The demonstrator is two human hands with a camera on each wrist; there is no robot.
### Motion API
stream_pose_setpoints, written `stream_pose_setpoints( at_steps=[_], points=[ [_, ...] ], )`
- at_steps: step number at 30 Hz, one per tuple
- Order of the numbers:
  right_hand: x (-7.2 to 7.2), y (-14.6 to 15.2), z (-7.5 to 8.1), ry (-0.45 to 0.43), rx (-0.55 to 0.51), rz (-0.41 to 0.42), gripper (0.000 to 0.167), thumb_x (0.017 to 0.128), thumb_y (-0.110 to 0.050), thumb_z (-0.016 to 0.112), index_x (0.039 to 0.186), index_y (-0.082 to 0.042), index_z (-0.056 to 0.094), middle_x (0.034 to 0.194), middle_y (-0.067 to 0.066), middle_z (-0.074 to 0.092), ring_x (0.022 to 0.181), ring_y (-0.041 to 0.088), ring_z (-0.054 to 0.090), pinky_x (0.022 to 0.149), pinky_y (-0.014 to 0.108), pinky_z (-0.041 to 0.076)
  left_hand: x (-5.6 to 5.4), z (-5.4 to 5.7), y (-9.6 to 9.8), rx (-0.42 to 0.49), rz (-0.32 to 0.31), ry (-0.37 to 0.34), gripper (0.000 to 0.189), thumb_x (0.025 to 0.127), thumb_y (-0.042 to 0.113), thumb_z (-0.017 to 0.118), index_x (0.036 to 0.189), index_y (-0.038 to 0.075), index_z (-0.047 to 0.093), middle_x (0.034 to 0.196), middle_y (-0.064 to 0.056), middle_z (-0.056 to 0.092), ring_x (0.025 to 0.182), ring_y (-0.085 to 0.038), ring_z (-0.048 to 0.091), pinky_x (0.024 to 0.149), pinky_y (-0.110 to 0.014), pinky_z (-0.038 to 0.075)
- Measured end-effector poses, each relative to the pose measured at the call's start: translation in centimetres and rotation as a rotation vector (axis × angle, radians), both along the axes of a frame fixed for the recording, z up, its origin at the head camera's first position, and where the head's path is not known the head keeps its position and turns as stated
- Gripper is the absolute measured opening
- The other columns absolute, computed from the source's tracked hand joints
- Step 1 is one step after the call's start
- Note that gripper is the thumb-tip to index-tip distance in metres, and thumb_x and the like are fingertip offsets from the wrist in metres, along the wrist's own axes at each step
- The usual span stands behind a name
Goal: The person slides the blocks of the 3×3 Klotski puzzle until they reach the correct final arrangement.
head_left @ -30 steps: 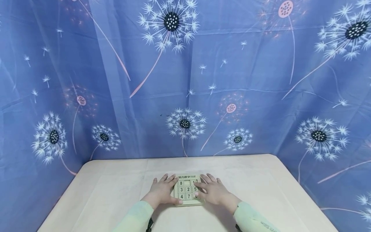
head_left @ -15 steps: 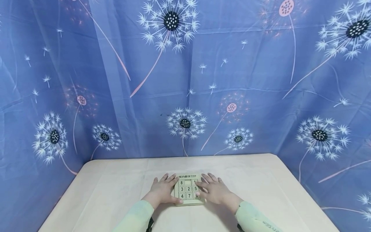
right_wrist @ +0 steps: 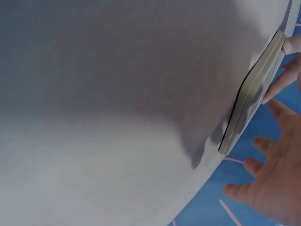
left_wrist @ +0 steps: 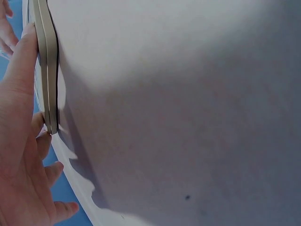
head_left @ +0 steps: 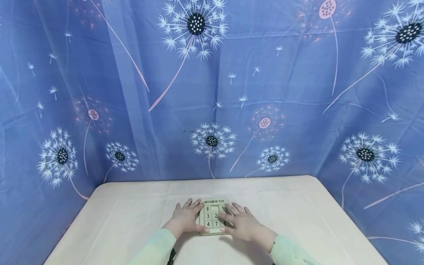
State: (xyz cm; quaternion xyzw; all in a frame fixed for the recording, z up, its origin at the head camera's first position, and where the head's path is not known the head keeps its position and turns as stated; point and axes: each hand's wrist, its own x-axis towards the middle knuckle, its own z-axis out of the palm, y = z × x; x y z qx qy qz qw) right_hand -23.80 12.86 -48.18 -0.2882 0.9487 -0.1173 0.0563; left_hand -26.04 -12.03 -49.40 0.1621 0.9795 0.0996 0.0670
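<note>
A pale sliding number puzzle (head_left: 215,232) lies flat on the table, with numbered square tiles and a vacant slot in the top row between 8 and 1. My left hand (head_left: 186,217) holds its left side, thumb on the front-left rim and forefinger by the upper-left edge. In the left wrist view that thumb reaches onto the puzzle (left_wrist: 51,70). My right hand (head_left: 243,222) is spread over the right side. Its forefinger reaches over the middle row beside the 2, covering the 5, and its thumb is at the front rim.
The cream tabletop (head_left: 132,213) has rounded back corners. Behind and to both sides hangs a blue curtain (head_left: 165,147) printed with dandelions. Light green sleeves (head_left: 154,244) cover my forearms.
My right forefinger has moved left and down from beside the 1 to the middle row, and the right thumb toward the front rim. The left hand stays put; the visible tiles hold their places.
</note>
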Motion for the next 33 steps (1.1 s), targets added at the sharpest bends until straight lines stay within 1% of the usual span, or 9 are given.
stream_pose_setpoints(
  at_steps=[5,12,18,24,33],
  points=[
    [0.4,-0.3,-0.1,-0.008,-0.006,-0.004,0.06,0.098,-0.06,0.055,0.147,-0.025,0.057,0.164,0.016,0.04,0.151,0.047,0.035,0.115,0.079,0.031,0.0,0.0,0.0,-0.007,-0.002,0.001,0.102,0.072,0.071,0.078,0.155,0.019,0.047,0.165,-0.003,0.042,0.154,-0.037,0.036,0.121,-0.071,0.03],
    [0.5,-0.4,-0.5,-0.003,0.009,0.001,0.058,0.098,-0.06,0.054,0.145,-0.026,0.059,0.164,0.015,0.04,0.151,0.046,0.036,0.115,0.078,0.031,0.1,0.2,0.0,-0.002,0.002,-0.003,0.102,0.073,0.07,0.079,0.155,0.019,0.047,0.165,-0.003,0.042,0.154,-0.038,0.036,0.121,-0.071,0.029],
    [0.5,-0.7,-0.5,-0.005,0.004,-0.019,0.059,0.098,-0.06,0.055,0.144,-0.025,0.06,0.163,0.015,0.042,0.152,0.046,0.035,0.116,0.077,0.03,0.2,0.2,0.0,0.0,-0.001,-0.001,0.102,0.073,0.07,0.079,0.154,0.018,0.047,0.165,-0.003,0.042,0.153,-0.038,0.037,0.121,-0.071,0.03],
    [0.1,-1.0,-0.3,0.013,0.002,-0.028,0.059,0.098,-0.058,0.056,0.144,-0.022,0.061,0.161,0.017,0.044,0.15,0.047,0.037,0.114,0.079,0.031,0.2,0.2,0.0,0.001,0.001,-0.004,0.102,0.073,0.07,0.079,0.155,0.018,0.047,0.165,-0.003,0.042,0.154,-0.038,0.036,0.121,-0.071,0.03],
    [-0.9,-1.2,-0.4,-0.008,-0.01,-0.05,0.059,0.098,-0.057,0.055,0.144,-0.02,0.06,0.161,0.019,0.043,0.15,0.049,0.036,0.115,0.079,0.03,0.0,-0.1,0.0,0.002,0.0,0.001,0.103,0.072,0.071,0.079,0.155,0.019,0.047,0.165,-0.003,0.042,0.153,-0.038,0.036,0.12,-0.072,0.03]
  ],
)
